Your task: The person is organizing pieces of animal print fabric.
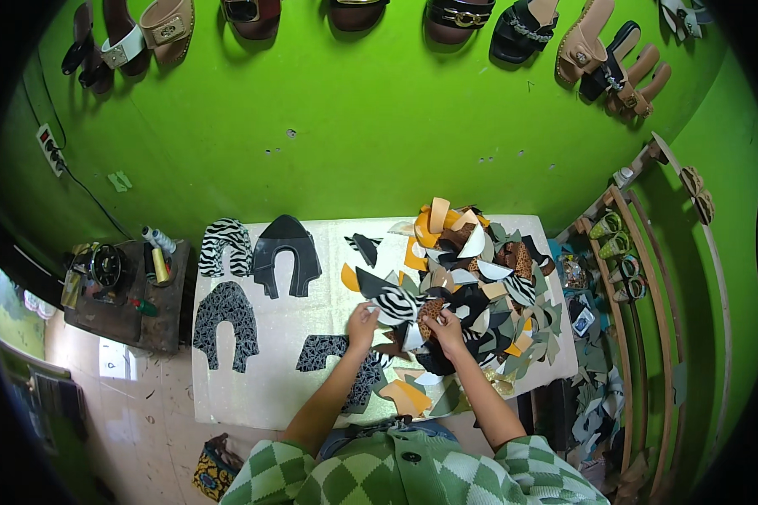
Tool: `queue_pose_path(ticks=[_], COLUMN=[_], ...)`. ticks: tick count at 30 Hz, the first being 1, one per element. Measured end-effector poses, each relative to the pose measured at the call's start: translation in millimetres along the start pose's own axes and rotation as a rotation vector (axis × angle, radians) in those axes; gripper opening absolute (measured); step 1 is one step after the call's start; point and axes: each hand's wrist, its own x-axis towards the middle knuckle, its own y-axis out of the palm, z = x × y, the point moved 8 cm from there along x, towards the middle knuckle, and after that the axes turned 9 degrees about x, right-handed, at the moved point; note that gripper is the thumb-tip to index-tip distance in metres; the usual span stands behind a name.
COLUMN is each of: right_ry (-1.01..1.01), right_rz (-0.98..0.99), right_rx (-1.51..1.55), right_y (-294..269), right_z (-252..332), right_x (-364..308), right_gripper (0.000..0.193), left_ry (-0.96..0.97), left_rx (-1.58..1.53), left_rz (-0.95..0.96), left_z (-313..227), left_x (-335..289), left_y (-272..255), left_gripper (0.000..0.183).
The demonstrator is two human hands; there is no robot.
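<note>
My left hand (pixel 363 325) is closed on the edge of a zebra-print leather scrap (pixel 397 306), lifted over the near side of the scrap pile. My right hand (pixel 446 329) pinches a brown leopard-print scrap (pixel 429 318) beside it. Around both hands spreads a heap of cut leather offcuts (pixel 480 286) in green, black, orange, white and animal prints. On the table's left part lie horseshoe-shaped shoe-upper pieces: a zebra-print one (pixel 226 247), a plain black one (pixel 287 256) and a black patterned one (pixel 226 326). Another black patterned piece (pixel 321 352) rests beside my left forearm, which partly hides it.
The pieces lie on a white table (pixel 269 396) against a green wall. At left, a sewing machine (pixel 104 267) and thread spools (pixel 158 252) occupy a small wooden stand. A wooden rack (pixel 627 311) with sandals stands at right, above more scraps (pixel 594 387). Sandals (pixel 522 32) hang overhead.
</note>
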Motion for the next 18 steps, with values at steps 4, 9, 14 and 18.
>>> queue_pose_path(ticks=[4,9,14,18], right_ry=[-0.136,-0.208,-0.533,-0.657], right_rz=[-0.180,-0.364,-0.566,0.017], right_rx=[-0.142,-0.470,-1.107,-1.131], right_y=[-23,-26,26,89], right_z=[8,34,110,78], right_x=[8,14,-15,22], right_gripper=[0.022,0.047,0.065,0.048], left_ry=[0.137,0.200,0.097,0.070], left_rx=[0.061,0.180,0.531,0.569], left_rz=[-0.218,-0.491,-0.438,-0.205], left_z=[-3,13,14,40], left_x=[11,14,8,10], left_y=[-47,-117,-118,-99], left_gripper=[0.015,0.017,0.023,0.028])
